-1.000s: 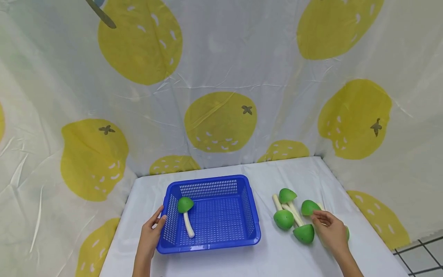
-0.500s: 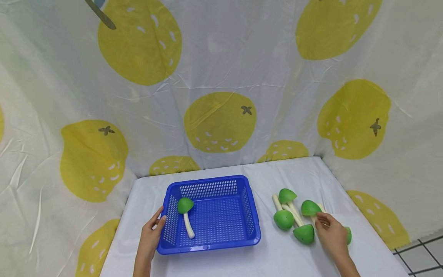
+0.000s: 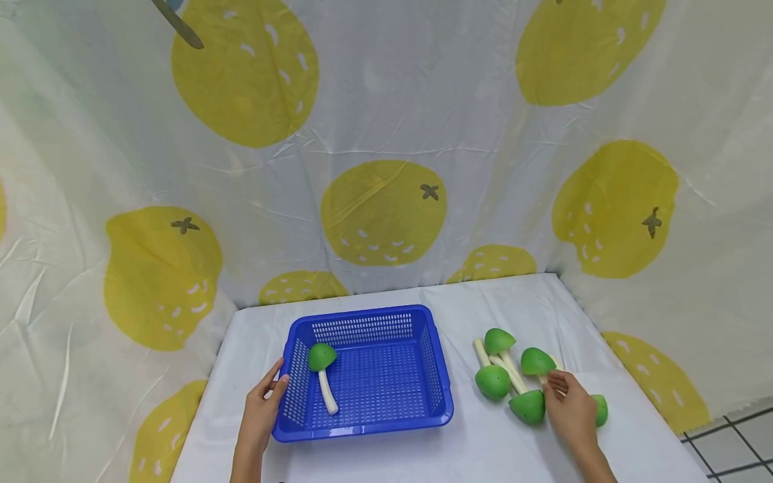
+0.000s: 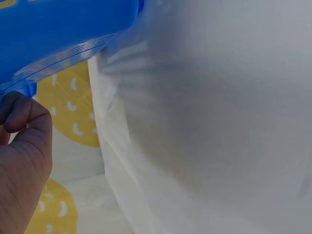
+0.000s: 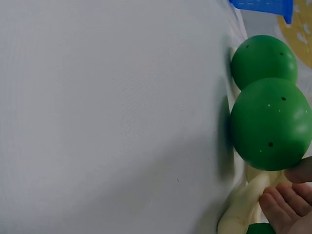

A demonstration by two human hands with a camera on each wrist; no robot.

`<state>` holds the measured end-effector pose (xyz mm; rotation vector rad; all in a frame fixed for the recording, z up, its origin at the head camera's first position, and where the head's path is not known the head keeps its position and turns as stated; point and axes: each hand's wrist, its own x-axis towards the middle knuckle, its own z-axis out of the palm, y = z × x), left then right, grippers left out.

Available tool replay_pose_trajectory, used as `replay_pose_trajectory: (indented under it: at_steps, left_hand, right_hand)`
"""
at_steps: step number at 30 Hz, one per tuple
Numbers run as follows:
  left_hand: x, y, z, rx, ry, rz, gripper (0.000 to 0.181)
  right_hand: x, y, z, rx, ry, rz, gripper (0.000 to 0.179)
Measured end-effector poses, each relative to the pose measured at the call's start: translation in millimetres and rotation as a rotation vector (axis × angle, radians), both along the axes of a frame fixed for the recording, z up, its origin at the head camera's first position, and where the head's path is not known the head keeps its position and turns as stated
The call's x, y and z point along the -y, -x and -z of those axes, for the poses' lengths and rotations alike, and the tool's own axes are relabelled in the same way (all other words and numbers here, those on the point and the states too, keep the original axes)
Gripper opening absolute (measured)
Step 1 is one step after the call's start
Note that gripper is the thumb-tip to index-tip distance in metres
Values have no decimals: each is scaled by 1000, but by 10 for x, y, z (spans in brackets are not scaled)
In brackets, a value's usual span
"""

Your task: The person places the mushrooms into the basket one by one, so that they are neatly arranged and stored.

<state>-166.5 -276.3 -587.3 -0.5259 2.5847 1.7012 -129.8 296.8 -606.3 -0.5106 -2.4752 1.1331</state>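
Note:
My left hand point(image 3: 262, 409) grips the left rim of a blue plastic basket point(image 3: 362, 433), thumb and fingertips at its edge. Inside the basket, toward the left, lies one toy mushroom point(image 3: 323, 357) with a green cap and pale stem. On the right, my right hand point(image 3: 572, 410) pinches the stem of another green-capped toy mushroom point(image 3: 538, 361) just under its cap. Several more toy mushrooms point(image 3: 492, 382) lie beside it in a loose pile. Two green caps point(image 5: 270, 124) show close up in the right wrist view, with pale stems below them by the fingers.
A white cloth point(image 3: 471, 449) covers the table. Behind and at both sides hangs a curtain point(image 3: 386, 282) printed with yellow lemons. Floor tiles point(image 3: 733, 446) show past the right edge. One green cap point(image 3: 600, 410) sits partly behind the right hand.
My right hand has shifted slightly left and its fingertips have come onto the stem of the mushroom by it. The left hand, the basket and the mushroom inside stay as they were.

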Motion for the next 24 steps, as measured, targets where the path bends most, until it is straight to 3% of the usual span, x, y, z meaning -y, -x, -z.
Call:
replay_pose_trajectory:
  at_steps: [7,16,24]
  left_hand:
    - [7,1,-2,7,-6,0,55]
    - [19,5,-3,0,-33,-7,57]
    - [5,6,-5,8,-41,-2,57]
  right_hand:
    - [45,50,-25,-32,-33,6,21]
    - [17,163,50,7,52,-58,29]
    - [-17,199,104,-10,18,-30,24]
